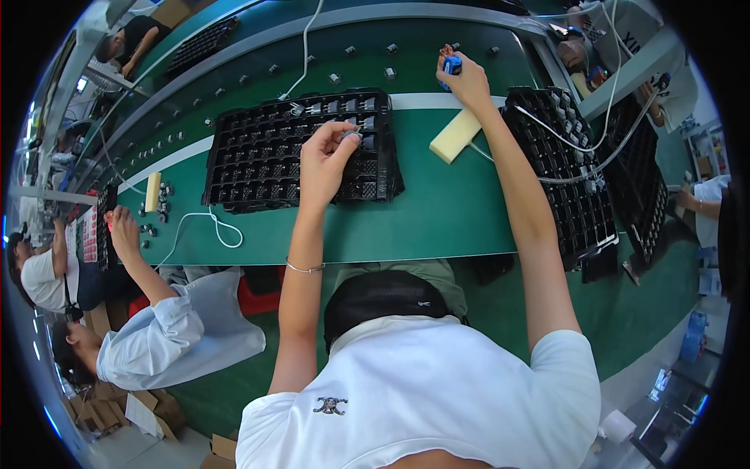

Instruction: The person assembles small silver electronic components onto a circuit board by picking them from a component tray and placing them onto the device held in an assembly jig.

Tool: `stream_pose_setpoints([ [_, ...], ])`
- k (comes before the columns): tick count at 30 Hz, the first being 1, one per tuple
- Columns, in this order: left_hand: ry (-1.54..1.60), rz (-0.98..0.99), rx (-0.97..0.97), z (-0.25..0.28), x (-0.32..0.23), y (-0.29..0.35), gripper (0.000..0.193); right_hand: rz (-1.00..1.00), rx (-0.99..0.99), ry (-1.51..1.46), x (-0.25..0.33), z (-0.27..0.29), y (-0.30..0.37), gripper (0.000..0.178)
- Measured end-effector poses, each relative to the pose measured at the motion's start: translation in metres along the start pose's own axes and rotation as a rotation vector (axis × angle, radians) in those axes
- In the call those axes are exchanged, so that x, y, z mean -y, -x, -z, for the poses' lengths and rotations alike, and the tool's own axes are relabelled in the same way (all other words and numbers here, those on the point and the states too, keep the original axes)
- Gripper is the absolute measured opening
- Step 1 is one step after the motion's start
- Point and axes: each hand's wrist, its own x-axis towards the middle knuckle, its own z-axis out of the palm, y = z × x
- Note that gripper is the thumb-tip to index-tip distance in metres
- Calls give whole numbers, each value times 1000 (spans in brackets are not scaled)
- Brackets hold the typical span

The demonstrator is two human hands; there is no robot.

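My left hand (326, 160) is over the right part of a black plastic compartment tray (258, 160). Its thumb and fingers pinch a small grey metallic part (351, 134), mostly hidden by the fingertips. Farther right, my right hand (472, 81) is raised above the far side of the green table. It grips a blue object (451, 64) with copper-coloured strands at its top; its exact kind is unclear. Below that hand a cream-coloured block (455, 136) with a white cable lies on the table. Small metallic parts sit in some of the tray's pockets.
Stacked black trays (558, 176) stand at the right, a white cable crossing them. Small metal parts (391, 73) are spaced along the green belt beyond the table. At the left, a co-worker's hand (123, 234) works near another cream block (153, 191) and loose parts.
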Motion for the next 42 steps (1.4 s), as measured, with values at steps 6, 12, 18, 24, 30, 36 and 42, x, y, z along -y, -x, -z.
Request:
stream_pose_setpoints([
  [6,-21,24,-36,-5,-5,-4,17,81,49,99,-17,-28,-26,52],
  [12,70,40,-35,-11,-17,-4,20,102,118,-142,3,-5,-7,45],
  [18,238,-85,48,-38,-43,9,21,-186,424,-1102,127,84,97,35],
  [24,218,-115,134,-46,-45,17,21,-244,448,-1171,138,92,122,35],
  [30,152,-144,160,-35,-42,29,21,-284,516,-1197,140,87,136,34],
  [36,63,-118,236,-24,-45,35,24,-327,637,-1296,142,85,146,40],
  [42,-17,-110,295,-21,-41,26,31,-326,700,-1329,128,89,147,40],
])
